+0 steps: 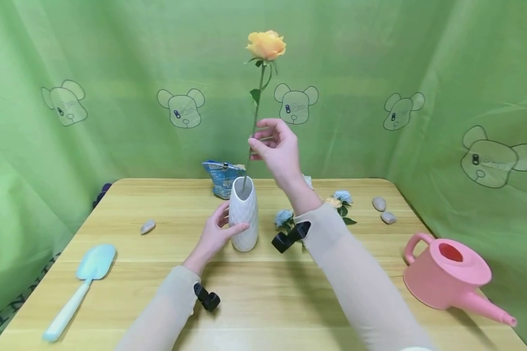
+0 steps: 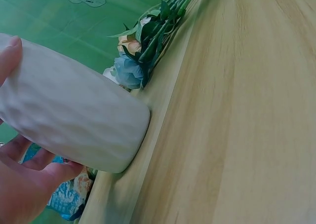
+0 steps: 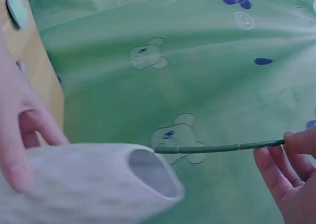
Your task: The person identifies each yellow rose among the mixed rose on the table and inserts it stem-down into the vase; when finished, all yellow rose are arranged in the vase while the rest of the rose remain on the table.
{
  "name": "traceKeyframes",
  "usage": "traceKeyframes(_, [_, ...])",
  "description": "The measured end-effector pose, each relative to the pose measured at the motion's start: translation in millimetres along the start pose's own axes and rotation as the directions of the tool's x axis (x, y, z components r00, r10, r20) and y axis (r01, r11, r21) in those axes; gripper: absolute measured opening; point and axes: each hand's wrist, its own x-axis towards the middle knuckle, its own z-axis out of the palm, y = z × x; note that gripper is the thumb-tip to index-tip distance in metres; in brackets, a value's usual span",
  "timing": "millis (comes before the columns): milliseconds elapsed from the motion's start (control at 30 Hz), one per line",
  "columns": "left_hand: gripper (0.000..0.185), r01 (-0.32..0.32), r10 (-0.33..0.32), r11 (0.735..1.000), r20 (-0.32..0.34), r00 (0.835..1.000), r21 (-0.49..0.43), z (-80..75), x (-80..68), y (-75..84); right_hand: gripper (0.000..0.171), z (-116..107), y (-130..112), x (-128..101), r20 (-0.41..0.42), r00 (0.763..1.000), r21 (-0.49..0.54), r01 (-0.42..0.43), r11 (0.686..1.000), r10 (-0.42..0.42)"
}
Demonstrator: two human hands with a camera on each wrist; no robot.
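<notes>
An artificial yellow-orange rose [image 1: 266,46] stands nearly upright, its long green stem [image 3: 212,148] pinched between the thumb and fingers of my right hand [image 1: 277,148]. The stem's lower end is right at the mouth of a white textured vase [image 1: 244,219], overlapping the opening in the head view. My left hand [image 1: 215,231] grips the vase from its left side, thumb in front and fingers behind. The vase [image 2: 74,105] stands on the wooden table. In the right wrist view, the vase's oval opening [image 3: 153,172] faces the pinched stem.
Behind the vase is a blue bag [image 1: 224,180]. More artificial flowers [image 1: 342,196] lie right of it, partly hidden by my right arm. A pink watering can [image 1: 448,273] stands at right, a light-blue trowel [image 1: 95,262] lies at left. Grey stones [image 1: 379,204] rest on the table [image 1: 254,302].
</notes>
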Motion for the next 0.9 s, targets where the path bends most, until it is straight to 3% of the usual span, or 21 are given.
traceKeyframes(333, [0.069, -0.028, 0.029, 0.999, 0.021, 0.999, -0.027, 3.5, 3.6, -2.5, 0.036, 4.2, 45.5, -11.1, 0.007, 1.000, -0.084, -0.015, 0.996, 0.016])
traceKeyframes(700, [0.069, -0.024, 0.024, 1.000, 0.010, 1.000, -0.016, 2.0, 2.9, -2.0, 0.035, 1.3, 29.5, 7.4, -0.072, 0.993, 0.028, 0.095, 0.995, -0.093])
traceKeyframes(900, [0.070, -0.016, 0.016, 1.000, 0.007, 1.000, -0.021, -1.6, 2.4, -2.8, 0.037, 6.8, 37.7, 3.1, -0.017, 0.997, -0.067, 0.073, 0.995, -0.075])
